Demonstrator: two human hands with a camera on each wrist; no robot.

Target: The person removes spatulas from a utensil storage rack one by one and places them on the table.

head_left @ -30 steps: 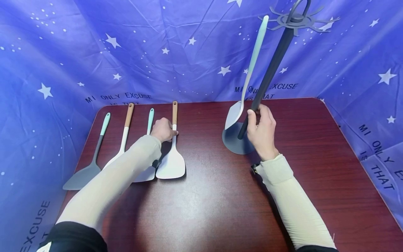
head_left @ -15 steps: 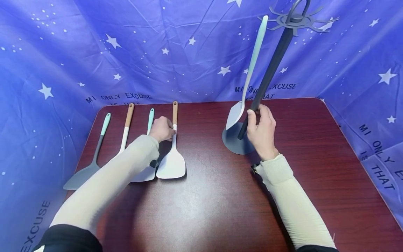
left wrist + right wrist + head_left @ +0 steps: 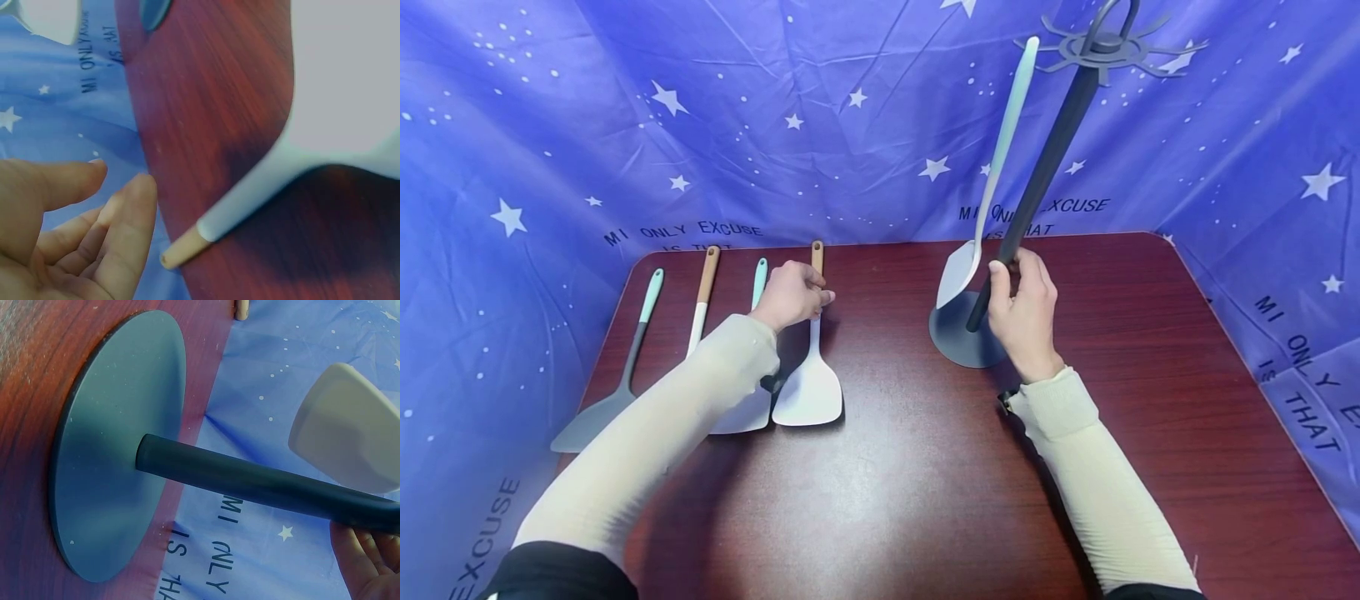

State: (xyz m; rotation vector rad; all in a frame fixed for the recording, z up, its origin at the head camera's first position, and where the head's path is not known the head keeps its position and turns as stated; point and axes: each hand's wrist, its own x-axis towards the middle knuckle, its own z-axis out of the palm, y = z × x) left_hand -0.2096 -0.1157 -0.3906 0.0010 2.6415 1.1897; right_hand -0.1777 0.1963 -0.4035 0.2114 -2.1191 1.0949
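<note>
Over the upper shaft of a white spatula with a wooden grip (image 3: 808, 396) hovers my left hand (image 3: 790, 293). The left wrist view shows its thumb and fingers (image 3: 134, 231) parted, with nothing between them, apart from the spatula's neck (image 3: 244, 194). My right hand (image 3: 1026, 312) grips the lower part of a dark grey utensil stand's pole (image 3: 1060, 150), thumb on one side and fingers on the other. From a hook on the stand's left hangs a spatula with a mint handle (image 3: 1009, 125); its pale blade (image 3: 344, 425) shows beside the pole in the right wrist view.
Left of the white spatula lie a mint-handled one (image 3: 748, 415), another with a wooden grip (image 3: 705, 287), and a grey spatula with mint handle (image 3: 602, 417). My left sleeve partly covers them. A blue star-patterned cloth (image 3: 865, 125) rises behind the dark red table (image 3: 880, 500).
My left hand has shifted up along the spatula towards its wooden grip, and its fingers have spread. The right hand and stand stay put; the hanging spatula sways slightly.
</note>
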